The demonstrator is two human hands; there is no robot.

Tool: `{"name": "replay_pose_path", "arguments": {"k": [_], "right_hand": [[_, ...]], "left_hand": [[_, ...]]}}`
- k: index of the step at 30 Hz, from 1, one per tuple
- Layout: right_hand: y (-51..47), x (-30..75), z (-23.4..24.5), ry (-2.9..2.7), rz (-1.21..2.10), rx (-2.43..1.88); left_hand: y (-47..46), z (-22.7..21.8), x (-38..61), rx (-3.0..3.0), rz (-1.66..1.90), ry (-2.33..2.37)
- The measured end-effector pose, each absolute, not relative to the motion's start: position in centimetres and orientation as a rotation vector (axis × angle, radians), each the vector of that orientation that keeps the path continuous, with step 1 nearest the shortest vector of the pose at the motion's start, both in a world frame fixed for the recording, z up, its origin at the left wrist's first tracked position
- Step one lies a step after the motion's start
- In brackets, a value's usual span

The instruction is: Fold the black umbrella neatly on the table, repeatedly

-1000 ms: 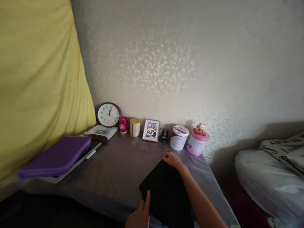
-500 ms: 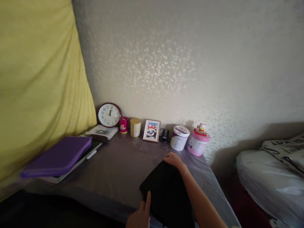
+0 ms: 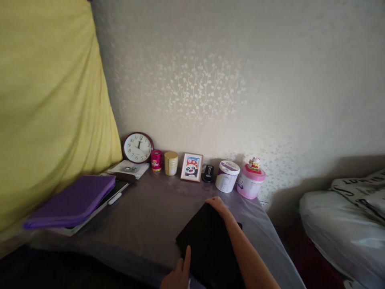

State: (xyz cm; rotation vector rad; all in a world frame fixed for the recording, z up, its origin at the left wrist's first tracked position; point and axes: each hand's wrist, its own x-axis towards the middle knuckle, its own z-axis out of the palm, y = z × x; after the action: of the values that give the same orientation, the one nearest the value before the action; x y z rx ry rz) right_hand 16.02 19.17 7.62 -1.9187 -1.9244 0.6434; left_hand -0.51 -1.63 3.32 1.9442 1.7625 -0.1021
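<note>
A flat black slab, like a closed laptop or board, lies on the grey-covered table near its front edge. My right hand curls over the slab's far corner and grips it. At the bottom of the frame my left hand rests by the slab's near left edge, index finger stretched up along it and the other fingers folded.
Along the wall stand a round clock, a pink tin, a gold tin, a framed panda picture, a small black device, a white tub and a pink pot. A purple folder lies left, bedding right.
The view has tipped down a little, so everything sits slightly lower in the frame. Both hands stay on the black slab as before.
</note>
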Motion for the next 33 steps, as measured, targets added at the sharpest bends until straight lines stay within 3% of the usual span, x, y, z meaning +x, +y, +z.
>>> {"name": "replay_pose_path", "arguments": {"k": [7,15,21,27,33], "right_hand": [[16.5,15.5,9.3,-1.976,0.333,-1.779],[7.6,14.0,8.4,-2.7,0.365,-0.95],[11.7,14.4,7.1,-2.723,0.064,-1.382],[16.1,17.2,7.8,-2.438,0.024,-1.78],[13.8,23.4,9.9,-2.034,-0.055,-1.976]], "left_hand": [[-1.5,3.1,-0.4,1.946,-0.135,1.767],[-1.7,2.8,-0.7,1.979,-0.035,1.744],[-1.8,2.4,-0.7,1.979,-0.026,1.751],[-1.7,2.7,-0.9,1.947,-0.039,1.754],[-1.7,3.7,-0.4,1.978,0.016,1.769]]}}
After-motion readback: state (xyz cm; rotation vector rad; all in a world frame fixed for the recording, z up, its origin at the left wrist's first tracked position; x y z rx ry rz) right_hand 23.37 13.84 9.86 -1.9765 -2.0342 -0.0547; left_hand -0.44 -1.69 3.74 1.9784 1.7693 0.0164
